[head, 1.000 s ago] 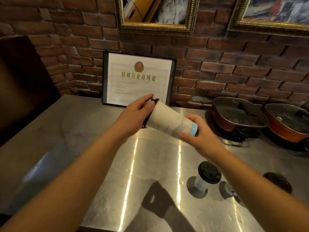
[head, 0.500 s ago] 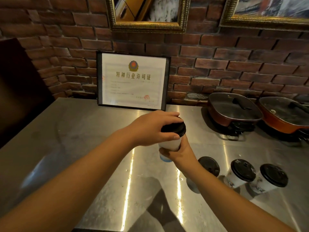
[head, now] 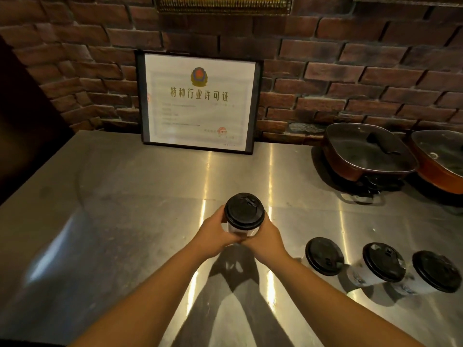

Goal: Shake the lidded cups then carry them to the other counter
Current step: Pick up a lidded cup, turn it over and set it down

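The cup [head: 241,230] is held upright by both hands' fingers [head: 226,240]; its lid [head: 244,210] should be pinned when shaken.

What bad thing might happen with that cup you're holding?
Both hands, left hand and right hand, grip only the held cup's paper body, so squeezing hard might pop its black lid off. Also, three more cups stand close together on the counter by the right arm; a careless swing might topple them.
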